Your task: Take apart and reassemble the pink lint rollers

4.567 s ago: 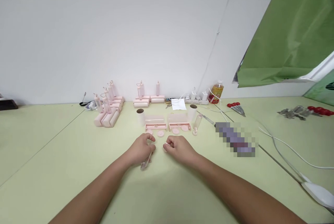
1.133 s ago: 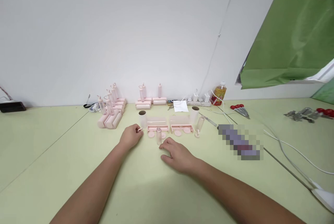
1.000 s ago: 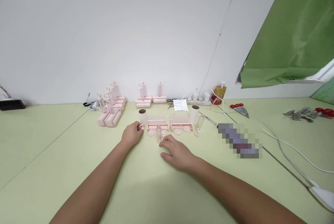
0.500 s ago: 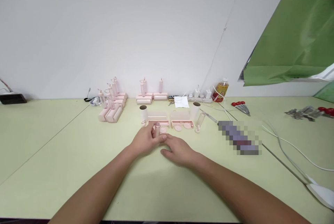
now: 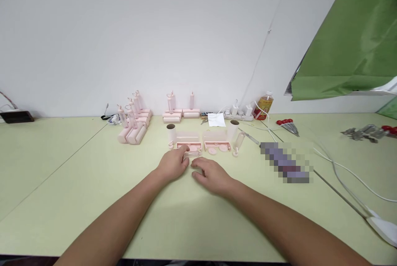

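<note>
On the pale green table [image 5: 62, 166], in my head view, my left hand [image 5: 173, 165] rests its bent fingertips on a small clear plastic tube [image 5: 192, 155]. I cannot tell if they pinch it. The tube lies just in front of a flat pink plastic tray [image 5: 189, 147]. My right hand [image 5: 211, 173] lies flat beside it, fingers a little apart, holding nothing.

I think the tube is being set by the tray. Any next move needs a soft, careful pinch, because the tube is tiny.

A white paper roll [image 5: 171, 133] and a second pink tray [image 5: 217, 147] crowd close.
</note>
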### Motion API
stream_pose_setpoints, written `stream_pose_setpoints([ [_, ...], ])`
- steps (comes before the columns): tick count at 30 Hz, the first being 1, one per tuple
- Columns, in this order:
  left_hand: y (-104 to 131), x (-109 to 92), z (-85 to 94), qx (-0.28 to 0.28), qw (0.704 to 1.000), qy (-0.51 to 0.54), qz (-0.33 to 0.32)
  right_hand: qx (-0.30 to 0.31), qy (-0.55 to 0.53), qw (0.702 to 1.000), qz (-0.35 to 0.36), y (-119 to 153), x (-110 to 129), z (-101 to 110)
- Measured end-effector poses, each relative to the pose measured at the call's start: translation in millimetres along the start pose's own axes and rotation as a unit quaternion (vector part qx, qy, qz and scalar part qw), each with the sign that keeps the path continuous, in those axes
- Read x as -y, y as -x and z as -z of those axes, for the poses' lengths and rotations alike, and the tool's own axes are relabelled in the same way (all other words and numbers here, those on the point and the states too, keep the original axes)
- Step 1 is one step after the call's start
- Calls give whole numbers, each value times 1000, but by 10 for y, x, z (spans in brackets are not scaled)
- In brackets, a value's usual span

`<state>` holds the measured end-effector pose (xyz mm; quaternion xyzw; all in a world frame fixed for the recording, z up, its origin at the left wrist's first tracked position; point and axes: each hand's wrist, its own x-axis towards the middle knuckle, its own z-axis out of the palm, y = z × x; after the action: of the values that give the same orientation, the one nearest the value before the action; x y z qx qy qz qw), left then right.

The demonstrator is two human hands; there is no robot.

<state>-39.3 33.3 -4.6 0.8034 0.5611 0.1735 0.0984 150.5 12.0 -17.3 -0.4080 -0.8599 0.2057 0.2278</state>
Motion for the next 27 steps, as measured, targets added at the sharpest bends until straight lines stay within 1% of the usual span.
stream_pose_setpoints([
  [3, -22, 5, 29, 18, 999, -47, 11, -56, 5, 997, -51, -41, -54, -6],
  [6, -44, -2, 57, 52, 994, -86, 37, -66, 7, 995, -68, -77, -100, -5],
  [9, -30, -40, 107, 87, 990, -107, 41, -74, -33, 994, -80, -91, -113, -3],
  [11, 11, -54, 168, 110, 987, -112, 40, -93, -72, 988, -102, -91, -114, -1],
  [13, 71, -25, 255, 133, 983, -116, 46, -117, -106, 979, -131, -89, -121, 3],
  [16, 146, 124, 421, 152, 983, -95, 50, -136, -140, 966, -172, -91, -151, 8],
  [18, 152, 279, 523, 136, 988, -39, 53, -137, -156, 959, -191, -97, -170, 7],
  [19, 137, 366, 560, 115, 991, -3, 61, -135, -161, 958, -196, -99, -177, 5],
  [21, 77, 541, 591, 35, 993, 50, 102, -127, -166, 958, -198, -103, -182, -1],
  [23, -4, 695, 559, -44, 984, 69, 160, -112, -166, 961, -192, -104, -179, -8],
  [24, -45, 758, 524, -62, 980, 70, 176, -104, -165, 963, -187, -104, -176, -10],
  [25, -82, 808, 481, -71, 978, 72, 183, -97, -165, 965, -182, -103, -174, -12],
  [27, -141, 870, 391, -70, 978, 75, 182, -85, -165, 968, -170, -100, -172, -12],
])
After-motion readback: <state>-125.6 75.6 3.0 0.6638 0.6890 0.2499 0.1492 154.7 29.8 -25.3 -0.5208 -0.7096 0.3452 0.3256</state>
